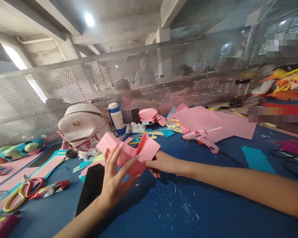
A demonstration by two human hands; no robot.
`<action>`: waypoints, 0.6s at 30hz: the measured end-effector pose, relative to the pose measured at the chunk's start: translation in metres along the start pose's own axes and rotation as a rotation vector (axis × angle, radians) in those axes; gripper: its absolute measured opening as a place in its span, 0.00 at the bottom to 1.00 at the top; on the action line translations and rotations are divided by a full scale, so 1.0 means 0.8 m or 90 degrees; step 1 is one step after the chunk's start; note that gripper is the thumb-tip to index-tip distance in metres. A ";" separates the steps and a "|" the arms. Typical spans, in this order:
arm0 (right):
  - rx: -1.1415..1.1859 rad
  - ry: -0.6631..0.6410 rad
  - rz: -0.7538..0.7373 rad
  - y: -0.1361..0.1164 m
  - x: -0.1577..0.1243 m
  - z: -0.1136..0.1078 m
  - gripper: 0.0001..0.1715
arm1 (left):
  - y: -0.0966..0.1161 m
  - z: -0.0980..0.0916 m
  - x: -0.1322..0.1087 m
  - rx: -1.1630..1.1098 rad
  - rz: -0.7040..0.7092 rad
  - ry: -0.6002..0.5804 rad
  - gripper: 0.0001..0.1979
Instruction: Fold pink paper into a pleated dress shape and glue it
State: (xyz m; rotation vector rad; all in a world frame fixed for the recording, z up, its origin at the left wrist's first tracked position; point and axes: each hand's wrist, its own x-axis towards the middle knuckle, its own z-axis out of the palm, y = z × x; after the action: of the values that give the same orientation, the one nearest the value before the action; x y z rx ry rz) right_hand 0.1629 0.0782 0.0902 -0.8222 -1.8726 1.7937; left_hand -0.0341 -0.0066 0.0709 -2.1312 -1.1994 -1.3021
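A folded piece of pink paper [130, 160], bent into an open box-like shape, is held up just above the blue table. On its left side my left hand [118, 170] grips it, with long fingers laid along the paper. My right hand [162, 163] pinches its lower right corner; some of those fingertips are hidden behind the paper. Under my left forearm and wrist lies a black phone [91, 185]. Beyond my right hand, a pink hot glue gun [202, 137] rests on its side near large pink sheets [213, 120].
Scissors [27, 191] and a red snack wrapper [52, 189] lie at the left. Behind stand a white backpack [84, 122] and a bottle [117, 117] before a perforated metal screen [89, 79]. A blue paper piece [258, 159] and white shreds lie on the table [213, 205].
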 end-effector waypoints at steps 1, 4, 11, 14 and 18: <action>-0.028 0.004 -0.018 -0.003 0.000 -0.002 0.10 | 0.001 -0.002 0.000 0.002 0.000 -0.017 0.28; -0.155 0.016 -0.105 -0.012 -0.002 -0.009 0.07 | 0.004 -0.004 0.002 -0.046 -0.061 -0.105 0.25; -0.283 -0.050 -0.210 -0.017 -0.007 -0.010 0.17 | 0.013 0.000 0.011 -0.046 -0.093 -0.255 0.09; -0.295 -0.077 -0.229 -0.014 -0.006 -0.009 0.12 | 0.013 0.003 0.012 -0.104 -0.109 -0.265 0.07; -0.304 -0.098 -0.253 -0.014 -0.001 -0.015 0.03 | 0.010 0.004 0.012 -0.180 -0.177 -0.242 0.04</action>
State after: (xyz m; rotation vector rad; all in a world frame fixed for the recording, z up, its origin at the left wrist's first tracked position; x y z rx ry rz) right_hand 0.1702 0.0869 0.1027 -0.4174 -2.4085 1.2154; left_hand -0.0239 -0.0045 0.0781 -2.5731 -1.5931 -1.2751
